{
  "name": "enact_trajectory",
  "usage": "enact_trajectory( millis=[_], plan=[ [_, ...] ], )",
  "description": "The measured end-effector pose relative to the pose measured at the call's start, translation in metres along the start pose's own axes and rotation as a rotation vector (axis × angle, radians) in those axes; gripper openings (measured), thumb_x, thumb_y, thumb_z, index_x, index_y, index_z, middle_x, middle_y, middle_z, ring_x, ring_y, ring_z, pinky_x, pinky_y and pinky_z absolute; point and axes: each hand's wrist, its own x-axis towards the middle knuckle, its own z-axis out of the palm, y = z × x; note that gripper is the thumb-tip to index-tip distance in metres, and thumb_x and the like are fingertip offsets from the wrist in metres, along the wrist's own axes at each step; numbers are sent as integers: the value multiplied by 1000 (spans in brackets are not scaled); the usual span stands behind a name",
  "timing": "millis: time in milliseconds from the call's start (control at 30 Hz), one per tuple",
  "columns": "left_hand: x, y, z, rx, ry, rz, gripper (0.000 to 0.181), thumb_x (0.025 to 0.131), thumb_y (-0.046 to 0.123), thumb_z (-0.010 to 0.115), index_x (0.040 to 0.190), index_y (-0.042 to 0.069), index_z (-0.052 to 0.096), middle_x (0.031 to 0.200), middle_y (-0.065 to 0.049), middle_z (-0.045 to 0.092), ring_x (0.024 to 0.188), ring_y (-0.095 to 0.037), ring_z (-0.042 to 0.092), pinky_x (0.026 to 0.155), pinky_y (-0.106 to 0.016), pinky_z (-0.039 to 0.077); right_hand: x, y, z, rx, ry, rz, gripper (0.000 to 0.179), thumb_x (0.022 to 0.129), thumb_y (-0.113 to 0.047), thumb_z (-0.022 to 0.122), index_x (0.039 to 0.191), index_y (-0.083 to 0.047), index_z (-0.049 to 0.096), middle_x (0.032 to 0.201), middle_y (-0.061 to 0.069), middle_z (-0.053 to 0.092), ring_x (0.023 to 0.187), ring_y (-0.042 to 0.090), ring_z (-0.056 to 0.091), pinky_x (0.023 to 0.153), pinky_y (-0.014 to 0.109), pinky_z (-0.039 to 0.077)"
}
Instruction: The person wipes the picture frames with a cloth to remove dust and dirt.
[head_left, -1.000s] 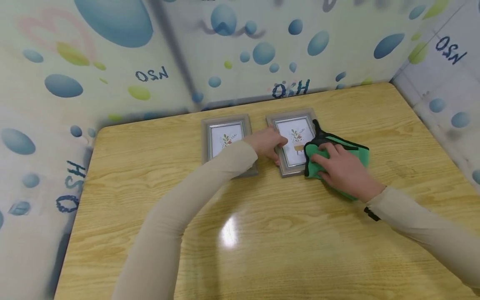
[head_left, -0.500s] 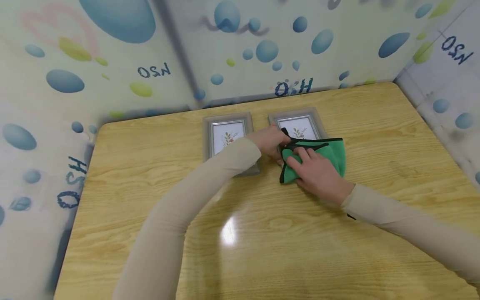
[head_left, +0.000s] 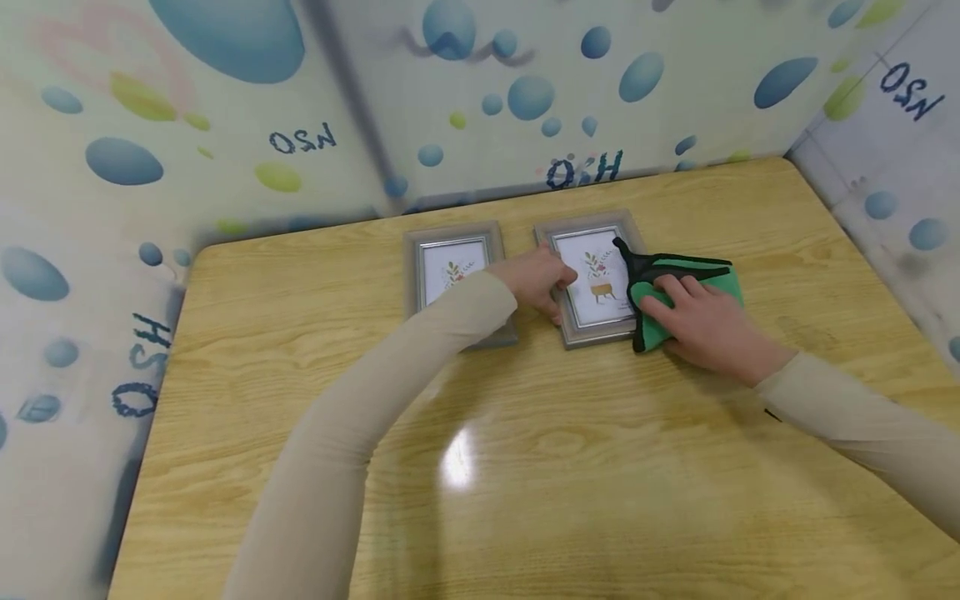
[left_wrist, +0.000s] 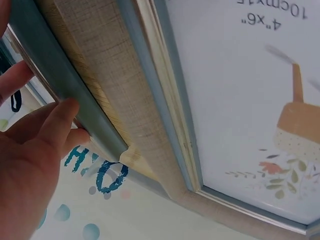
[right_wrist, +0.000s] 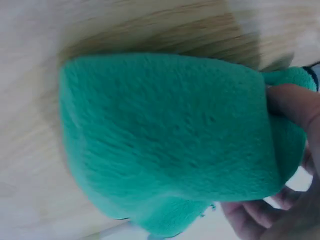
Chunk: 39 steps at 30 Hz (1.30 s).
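Observation:
In the head view two grey picture frames with floral prints lie side by side on the table. My left hand grips the left edge of the right picture frame; its fingers bend against that frame's side in the left wrist view. The left picture frame is partly covered by my left forearm. My right hand holds a folded green cloth with black edging, which lies over the right frame's right border. Close up, the cloth looks plush, with thumb and fingers around one end.
The wood-grain table reaches back to a wall printed with blue and green drops. Another wall stands along its right side. A bright reflection shines on the tabletop.
The cloth went left across the right frame, covering its lower part, then back right to the frame's right border. My left hand stays on the frame's left edge.

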Motion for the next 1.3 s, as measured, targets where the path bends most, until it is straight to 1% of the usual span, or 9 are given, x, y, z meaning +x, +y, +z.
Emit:
enact_trajectory(
  millis=[167, 267, 400, 533, 633, 833, 967, 1100, 1300],
  plan=[
    [-1, 1, -1, -7, -7, -34, 40, 78, 37, 80, 89, 8, 54, 92, -3, 55, 85, -17, 45, 106, -37, 25, 0, -4, 3, 14, 47, -22, 56, 72, -7, 84, 115, -3, 48, 117, 29, 45, 97, 45, 49, 70, 55, 50],
    [-1, 2, -1, -3, -10, -40, 39, 78, 36, 80, 90, 8, 54, 93, -4, 56, 85, -17, 46, 106, -38, 26, 8, -16, 4, 17, 76, -41, 49, 76, -3, 79, 114, -2, 48, 118, 28, 46, 96, 46, 50, 71, 54, 50],
    [-3, 2, -2, -1, 6, -34, 38, 78, 34, 81, 91, 6, 58, 92, -4, 60, 84, -17, 48, 95, -36, 31, 25, -38, 5, 8, 118, -102, 36, 84, 4, 69, 112, 0, 47, 119, 27, 46, 95, 45, 51, 67, 51, 52],
    [-4, 3, -2, -11, 20, -22, 39, 78, 32, 82, 101, 6, 64, 100, -3, 69, 92, -17, 59, 100, -34, 29, 39, -58, 6, 2, 123, -132, 32, 87, 7, 65, 112, -1, 47, 122, 26, 45, 98, 44, 51, 66, 48, 53],
    [-4, 3, -3, -17, 14, -17, 41, 78, 31, 82, 105, 7, 66, 103, -2, 71, 97, -16, 61, 102, -33, 28, 41, -62, 6, 34, 111, -123, 35, 86, 6, 67, 115, -1, 48, 125, 24, 45, 102, 44, 51, 70, 49, 53],
    [-1, 4, -4, 15, 2, 5, 39, 77, 33, 82, 92, 5, 61, 86, -2, 61, 78, -16, 48, 89, -34, 32, 24, -37, 7, 143, 121, -106, 49, 79, -3, 77, 119, -5, 48, 126, 24, 46, 104, 45, 51, 78, 55, 50],
    [2, 3, -3, 21, -6, -1, 41, 77, 35, 82, 82, 8, 51, 79, 1, 48, 74, -15, 41, 92, -36, 31, 7, -13, 7, 118, 116, -99, 52, 76, -4, 80, 119, -7, 50, 126, 24, 48, 106, 45, 50, 77, 57, 49],
    [2, 2, -2, 6, -14, -17, 43, 77, 35, 82, 81, 9, 49, 78, 1, 47, 74, -15, 40, 94, -36, 29, -8, 7, 9, 95, 137, -120, 55, 74, -3, 80, 119, -10, 50, 127, 22, 47, 108, 44, 48, 75, 58, 46],
    [0, 4, -3, 5, -26, -41, 40, 78, 35, 81, 84, 8, 52, 81, 1, 51, 76, -15, 42, 99, -37, 29, -18, 28, 20, 268, 216, -162, 61, 63, 7, 84, 112, -8, 51, 126, 23, 45, 107, 44, 47, 80, 58, 44]
  ],
)
